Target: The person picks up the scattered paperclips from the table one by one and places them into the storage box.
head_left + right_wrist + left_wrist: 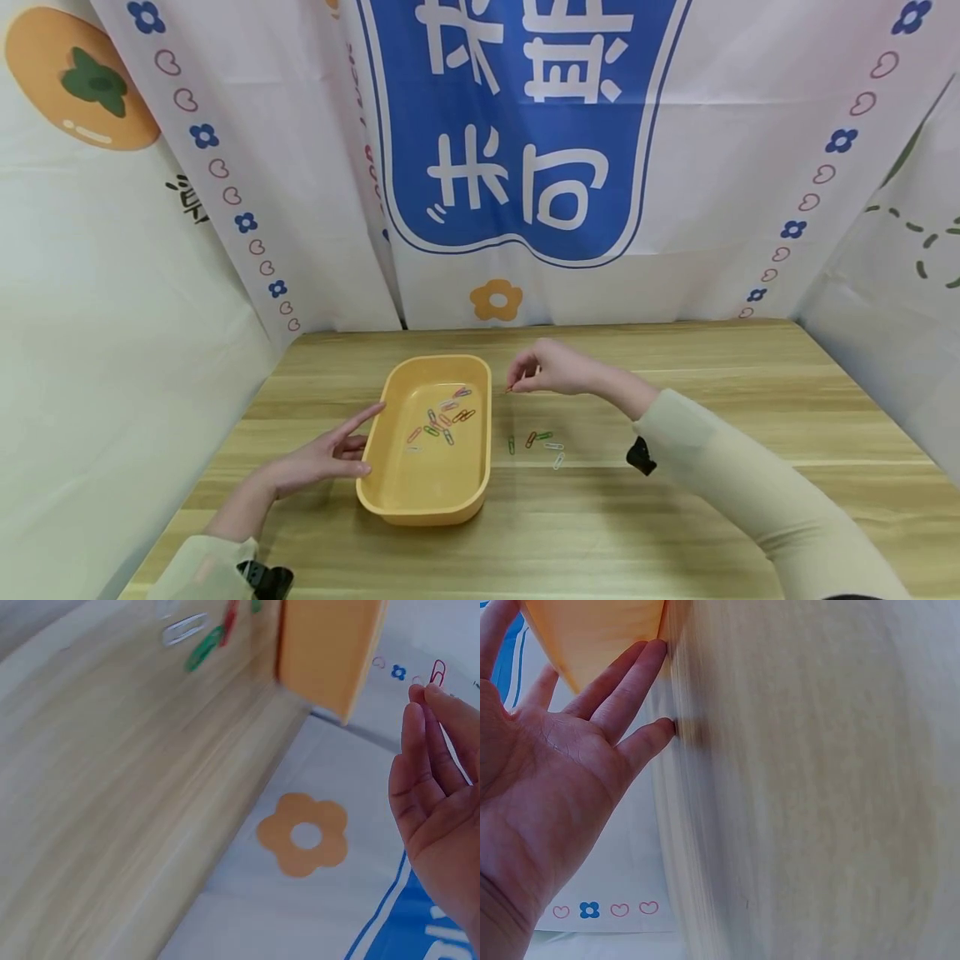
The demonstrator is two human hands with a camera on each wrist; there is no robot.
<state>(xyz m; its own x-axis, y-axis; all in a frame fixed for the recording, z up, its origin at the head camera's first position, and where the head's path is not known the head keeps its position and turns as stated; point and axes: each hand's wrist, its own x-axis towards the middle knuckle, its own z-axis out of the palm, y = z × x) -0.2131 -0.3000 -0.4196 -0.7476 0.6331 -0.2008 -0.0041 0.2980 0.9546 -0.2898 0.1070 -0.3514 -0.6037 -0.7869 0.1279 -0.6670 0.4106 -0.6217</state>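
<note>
A yellow plastic tray (423,508) stands on the wooden table, with several coloured paper clips (438,427) scattered on its floor. My left hand (326,457) is at the tray's left side, fingers spread and touching its rim; the left wrist view shows the palm (555,765) and fingers reaching the yellow wall. Just right of the tray, above the table, my right hand (551,367) pinches a red paper clip (438,672) between thumb and fingertips. Below that hand, several loose paper clips (531,439), green, red and white, lie on the table.
The wooden table (675,533) runs back to a white cloth backdrop (697,275) with a blue printed sign. White cloth (112,333) also hangs at the left side. A black wrist device (641,456) sits below the right sleeve.
</note>
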